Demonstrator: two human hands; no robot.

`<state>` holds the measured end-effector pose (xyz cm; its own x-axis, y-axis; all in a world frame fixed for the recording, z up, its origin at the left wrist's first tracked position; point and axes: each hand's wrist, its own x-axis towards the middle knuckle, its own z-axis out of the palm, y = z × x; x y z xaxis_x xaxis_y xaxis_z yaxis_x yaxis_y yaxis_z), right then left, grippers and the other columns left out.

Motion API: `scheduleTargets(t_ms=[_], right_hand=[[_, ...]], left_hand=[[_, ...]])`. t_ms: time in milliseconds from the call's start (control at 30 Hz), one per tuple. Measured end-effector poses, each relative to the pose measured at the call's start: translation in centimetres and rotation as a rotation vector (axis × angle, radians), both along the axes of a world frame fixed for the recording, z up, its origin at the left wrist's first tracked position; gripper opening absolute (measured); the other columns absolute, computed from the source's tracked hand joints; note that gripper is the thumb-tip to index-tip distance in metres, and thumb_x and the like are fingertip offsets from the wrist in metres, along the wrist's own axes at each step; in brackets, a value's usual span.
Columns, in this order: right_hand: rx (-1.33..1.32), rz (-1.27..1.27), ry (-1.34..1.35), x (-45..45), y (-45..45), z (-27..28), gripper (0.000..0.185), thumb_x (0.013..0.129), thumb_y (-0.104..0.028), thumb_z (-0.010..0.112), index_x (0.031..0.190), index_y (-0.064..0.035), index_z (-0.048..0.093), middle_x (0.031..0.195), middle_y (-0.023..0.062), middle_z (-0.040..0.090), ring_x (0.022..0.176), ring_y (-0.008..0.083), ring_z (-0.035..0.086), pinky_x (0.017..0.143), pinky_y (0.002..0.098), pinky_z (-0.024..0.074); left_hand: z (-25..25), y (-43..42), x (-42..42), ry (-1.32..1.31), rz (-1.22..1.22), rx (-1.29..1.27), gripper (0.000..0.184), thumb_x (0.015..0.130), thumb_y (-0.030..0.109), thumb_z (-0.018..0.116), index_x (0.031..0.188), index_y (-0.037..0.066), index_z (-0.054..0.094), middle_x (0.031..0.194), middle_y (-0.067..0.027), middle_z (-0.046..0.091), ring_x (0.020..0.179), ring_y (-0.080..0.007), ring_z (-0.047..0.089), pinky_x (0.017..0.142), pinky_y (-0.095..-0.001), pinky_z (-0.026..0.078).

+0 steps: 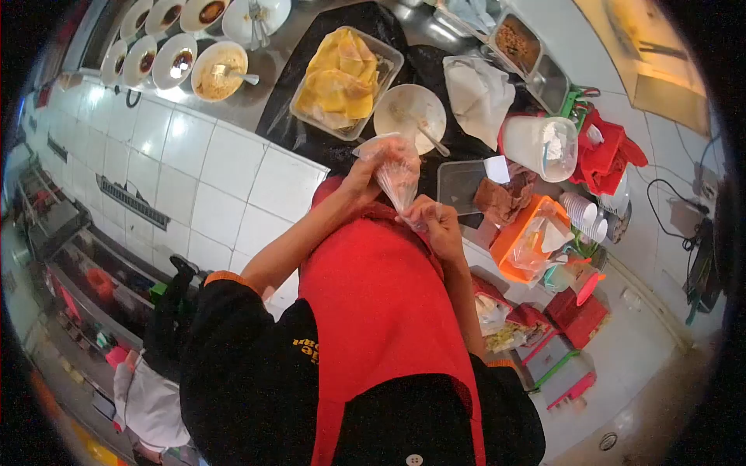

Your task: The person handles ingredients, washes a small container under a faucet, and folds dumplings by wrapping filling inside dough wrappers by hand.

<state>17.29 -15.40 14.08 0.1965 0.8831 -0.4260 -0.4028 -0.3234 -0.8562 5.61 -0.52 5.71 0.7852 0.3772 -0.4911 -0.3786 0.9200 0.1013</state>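
A clear plastic bag (398, 180) with a pinkish-orange filling is held in front of the red apron. My left hand (364, 177) is wrapped around its fuller upper part. At the narrow lower end, my right hand (435, 220) is closed on the gathered plastic. Just beyond the bag stands a white bowl (396, 109) with a spoon (432, 138) in it. Left of that bowl, a clear tray (301, 116) carries a stack of yellow wrapper sheets (339, 74). White paper or plastic (475, 93) lies to the right of the bowl.
Several bowls with dark sauce (172, 70) line the far left counter, beside a bowl of creamy paste (218, 74). To the right are a tub of white powder (548, 147), an orange basket (522, 260) and stacked cups (583, 213). Another person (151, 396) is at lower left.
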Motion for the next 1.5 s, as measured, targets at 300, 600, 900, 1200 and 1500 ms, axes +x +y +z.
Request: scheduleTargets(t_ms=[300, 600, 900, 1200, 1500], right_hand=[[0.174, -0.35, -0.015, 1.4, -2.3, 0.3, 0.039, 0.108, -0.027, 0.046, 0.089, 0.0014, 0.065, 0.096, 0.0101, 0.064, 0.088, 0.0219, 0.069, 0.08, 0.0332, 0.0557], [0.136, -0.637, -0.048, 2.7, -6.5, 1.4, 0.041, 0.108, -0.028, 0.046, 0.087, 0.0026, 0.063, 0.096, 0.0123, 0.066, 0.088, 0.0243, 0.069, 0.083, 0.0374, 0.0573], [-0.046, -0.634, -0.206, 5.0, -12.4, 0.2, 0.034, 0.107, -0.026, 0.05, 0.087, 0.0007, 0.058, 0.09, 0.0109, 0.061, 0.09, 0.0213, 0.064, 0.089, 0.0429, 0.0572], [-0.015, -0.852, -0.148, 3.1, -16.0, -0.6, 0.035, 0.109, -0.024, 0.047, 0.088, 0.0007, 0.06, 0.093, 0.0139, 0.068, 0.088, 0.0243, 0.071, 0.082, 0.0359, 0.0565], [-0.118, -0.643, -0.219, 4.6, -16.3, -2.8, 0.037, 0.108, -0.026, 0.05, 0.085, 0.0006, 0.061, 0.088, 0.0127, 0.07, 0.084, 0.0219, 0.071, 0.077, 0.0336, 0.0573]], left_hand=[[2.0, 0.0, 6.2, 0.222, -0.106, 0.403, 0.037, 0.098, 0.031, 0.069, 0.123, 0.004, 0.062, 0.11, -0.0042, 0.069, 0.099, -0.0166, 0.067, 0.088, -0.0328, 0.056], [-0.7, -3.6, 11.5, 0.1, -0.466, 0.412, 0.043, 0.104, 0.041, 0.054, 0.128, 0.005, 0.059, 0.116, -0.007, 0.067, 0.107, -0.0204, 0.066, 0.094, -0.0382, 0.055], [-3.6, -12.8, 12.7, -0.129, -0.697, -0.25, 0.04, 0.101, 0.032, 0.062, 0.13, 0.005, 0.055, 0.123, -0.0103, 0.065, 0.112, -0.0218, 0.065, 0.096, -0.0383, 0.056], [-2.4, -15.2, 15.2, -0.045, -0.678, 0.07, 0.034, 0.099, 0.024, 0.065, 0.129, 0.009, 0.056, 0.116, -0.0066, 0.067, 0.106, -0.0206, 0.067, 0.092, -0.0363, 0.057], [-5.6, -14.8, 16.5, -0.011, -0.617, -0.117, 0.036, 0.1, 0.031, 0.065, 0.128, 0.01, 0.057, 0.116, -0.0068, 0.068, 0.103, -0.0212, 0.068, 0.088, -0.0397, 0.059]])
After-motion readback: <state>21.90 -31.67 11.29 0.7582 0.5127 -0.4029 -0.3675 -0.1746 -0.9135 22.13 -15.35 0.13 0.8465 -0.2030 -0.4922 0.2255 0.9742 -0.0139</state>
